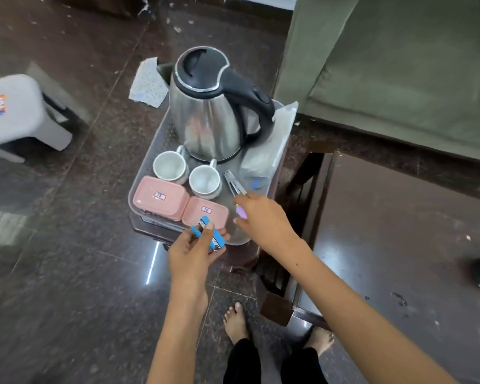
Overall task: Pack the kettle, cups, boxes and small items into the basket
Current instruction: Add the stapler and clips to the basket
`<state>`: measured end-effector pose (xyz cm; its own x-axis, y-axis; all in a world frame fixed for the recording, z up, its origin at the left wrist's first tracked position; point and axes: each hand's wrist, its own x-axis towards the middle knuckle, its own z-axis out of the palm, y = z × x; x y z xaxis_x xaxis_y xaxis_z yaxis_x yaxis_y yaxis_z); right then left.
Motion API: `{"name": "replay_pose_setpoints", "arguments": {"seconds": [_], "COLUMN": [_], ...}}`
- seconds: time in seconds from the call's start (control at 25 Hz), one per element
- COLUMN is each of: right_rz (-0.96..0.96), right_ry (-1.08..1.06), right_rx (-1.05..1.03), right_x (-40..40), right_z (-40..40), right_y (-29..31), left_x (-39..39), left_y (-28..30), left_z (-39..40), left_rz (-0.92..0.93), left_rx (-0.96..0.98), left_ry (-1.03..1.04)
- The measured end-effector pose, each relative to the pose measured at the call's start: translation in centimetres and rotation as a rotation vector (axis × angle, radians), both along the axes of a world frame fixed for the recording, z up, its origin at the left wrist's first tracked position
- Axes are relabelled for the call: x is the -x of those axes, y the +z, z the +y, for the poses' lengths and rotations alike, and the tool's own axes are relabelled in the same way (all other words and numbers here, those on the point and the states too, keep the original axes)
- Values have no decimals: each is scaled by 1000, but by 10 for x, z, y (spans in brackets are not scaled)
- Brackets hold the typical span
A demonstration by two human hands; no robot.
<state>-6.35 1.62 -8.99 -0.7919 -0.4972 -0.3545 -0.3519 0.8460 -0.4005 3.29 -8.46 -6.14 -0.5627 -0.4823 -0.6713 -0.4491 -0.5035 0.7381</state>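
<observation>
Head view, looking down at a grey basket (147,173) set on a dark brown plastic stool (241,261) at frame centre.

Basket contents:
- Steel electric kettle (205,117) with black lid and handle, upright at the far end.
- Two white cups (170,165) (204,182), mouths up, side by side just below the kettle.
- Two pink lidded boxes (157,198) (207,213), each with a small label, touching one another along the near edge.
- Metal tongs (234,182) lying flat to the right of the cups.
- Clear plastic bag (269,142) along the right side, right of the kettle.

Left hand (191,253): over the near rim of the basket, fingers curled round a small blue stapler (209,236), thumb pressing on top.

Right hand (263,217): over the lower right corner of the basket, fingers curled round a small purple item (241,212); what the item is cannot be told. Fingertips are close to the near end of the tongs; contact cannot be told.

Surroundings: dark polished stone floor (67,300); white plastic stool (17,115) at left; patterned cloth (148,83) on the floor beyond the basket; green sofa (399,65) upper right; dark tabletop (399,245) lower right. Person's bare feet (236,322) at bottom centre.
</observation>
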Motion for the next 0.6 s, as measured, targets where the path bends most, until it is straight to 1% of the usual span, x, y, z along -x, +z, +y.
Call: {"name": "replay_pose_setpoints", "arguments": {"seconds": [0.04,0.08,0.12,0.16,0.24,0.28,0.32,0.36,0.48,0.6], "right_rz": [9,23,29,10,-103,-166,-206,-207,-62,-8], "right_ry": [35,47,27,-30,-174,-208,-209,-189,-125,-114], "right_rx": [-50,-52,4,123,418,514,564,578,524,475], "right_x": [1,1,0,-3,-11,-16,-21,-26,-30,-25], "right_z": [-2,-3,-2,-1,3,4,4,3,-3,-6], "right_y": [1,3,5,8,18,25,30,31,27,20], "left_x": [0,1,1,3,7,10,13,14,19,18], "left_y": [0,0,-1,0,4,6,9,10,10,8], "left_z": [-2,-4,-6,-8,-9,-10,-10,-10,-10,-12], "left_rz": [-16,-33,-49,-65,-74,-60,-42,-26,-28,-4], "left_rx": [-1,-4,-9,-18,-50,-75,-101,-120,-131,-131], "left_ry": [1,7,24,47,87,100,106,105,84,53]}}
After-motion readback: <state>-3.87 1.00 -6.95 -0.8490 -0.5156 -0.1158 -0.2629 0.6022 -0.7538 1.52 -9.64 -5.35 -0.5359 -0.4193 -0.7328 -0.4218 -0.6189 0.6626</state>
